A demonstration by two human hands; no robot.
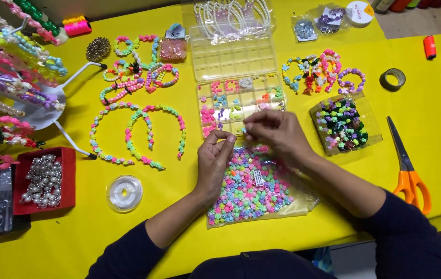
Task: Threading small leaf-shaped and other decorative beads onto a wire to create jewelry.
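A small bead [243, 130] is pinched at the tips of the right hand [277, 133], just over the near edge of the bead box [241, 103]. The left hand [215, 160] is closed, thumb to forefinger; what it holds cannot be told, probably thread end. Both hands are held above the bag of beads [251, 188]. Bead is judged light, hard, slick and easily dropped: best gripped across its sides, hole left free. Spool [125, 192] sits left, scissors [409, 170] right.
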